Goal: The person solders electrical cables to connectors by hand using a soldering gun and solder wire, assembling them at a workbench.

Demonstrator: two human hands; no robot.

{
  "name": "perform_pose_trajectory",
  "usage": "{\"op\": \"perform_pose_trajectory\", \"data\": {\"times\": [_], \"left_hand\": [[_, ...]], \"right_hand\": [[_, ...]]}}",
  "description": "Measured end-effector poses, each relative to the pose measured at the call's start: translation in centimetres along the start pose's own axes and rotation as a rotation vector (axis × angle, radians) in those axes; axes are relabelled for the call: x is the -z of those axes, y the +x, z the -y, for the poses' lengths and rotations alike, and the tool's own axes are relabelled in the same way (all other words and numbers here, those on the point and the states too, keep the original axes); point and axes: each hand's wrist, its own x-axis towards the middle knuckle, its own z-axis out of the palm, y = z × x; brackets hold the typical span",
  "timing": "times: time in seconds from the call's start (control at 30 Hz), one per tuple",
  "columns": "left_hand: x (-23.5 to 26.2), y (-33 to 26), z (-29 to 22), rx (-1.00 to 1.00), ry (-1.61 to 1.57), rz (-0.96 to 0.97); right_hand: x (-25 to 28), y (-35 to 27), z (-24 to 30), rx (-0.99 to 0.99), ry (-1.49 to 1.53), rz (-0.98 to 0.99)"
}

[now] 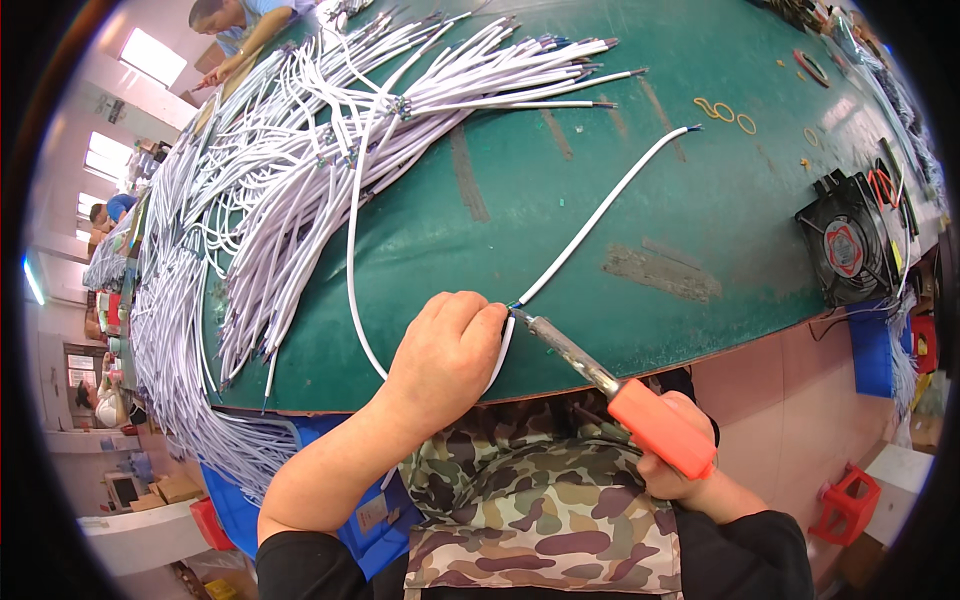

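Observation:
My left hand (445, 350) is closed in a pinch on a white cable (600, 215) near the table's front edge. Small coloured wires show at the cable's bared spot beside my fingertips. From there the cable runs to the upper right, ending in stripped blue-tipped wires. More white cable loops below and left of the hand. My right hand (664, 480) grips the orange-red handle of a soldering iron (655, 425). Its metal shaft points up and left, with the tip at or very near the bared wires; exact contact cannot be made out.
Large bundles of white cables (310, 200) cover the left of the green table (760, 200). A black fan (845, 240) stands at the right edge, with rubber bands (747, 124) farther back. Blue bins (870, 350) and a red stool (845, 505) are below. Another person (245, 25) works at far left.

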Motion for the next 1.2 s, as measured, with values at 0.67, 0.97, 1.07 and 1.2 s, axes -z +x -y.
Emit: {"op": "perform_pose_trajectory", "data": {"times": [0.67,0.97,1.07,1.2], "left_hand": [[0.2,0.5,-0.6,-0.017,0.035,0.002],[5.4,1.0,-0.3,0.838,-0.824,0.300],[11.3,0.3,-0.2,0.860,-0.932,0.243],[21.7,-4.1,1.4,0.417,-0.940,-0.502]], "right_hand": [[1.8,-1.0,0.7,0.047,-0.055,-0.036],[3.7,-0.6,3.4,-0.179,0.092,-0.154],[3.9,-1.4,3.1,-0.146,0.095,-0.409],[4.7,-1.4,4.2,-0.250,0.287,-0.564]]}}
